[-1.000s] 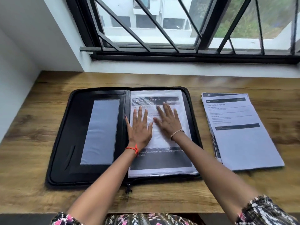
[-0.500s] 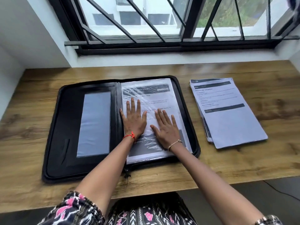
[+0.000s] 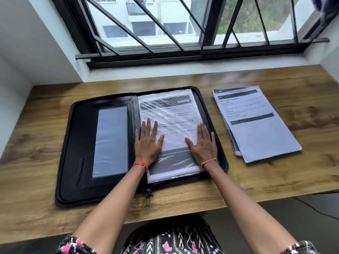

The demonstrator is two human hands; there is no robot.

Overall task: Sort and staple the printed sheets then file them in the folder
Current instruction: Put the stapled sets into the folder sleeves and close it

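Note:
A black zip folder point(image 3: 80, 153) lies open flat on the wooden desk. Its right half holds clear plastic sleeves with a printed sheet point(image 3: 168, 114) on top. My left hand point(image 3: 147, 143) rests flat, fingers spread, on the sleeve's left side near the spine. My right hand point(image 3: 202, 143) lies flat on the sleeve's right edge. Neither hand holds anything. A stack of printed sheets point(image 3: 256, 129) sits on the desk to the right of the folder, slightly fanned. No stapler is in view.
The wooden desk point(image 3: 36, 136) runs under a barred window point(image 3: 183, 24), with white walls on both sides. The folder's left half has a clear pocket point(image 3: 111, 142). A dark cable point(image 3: 315, 209) lies on the floor below the desk's front right edge.
My hands were close together at the sheet's middle. They have slid apart and down, the right one out to the sleeve's right edge. The camera view has shifted and tilted.

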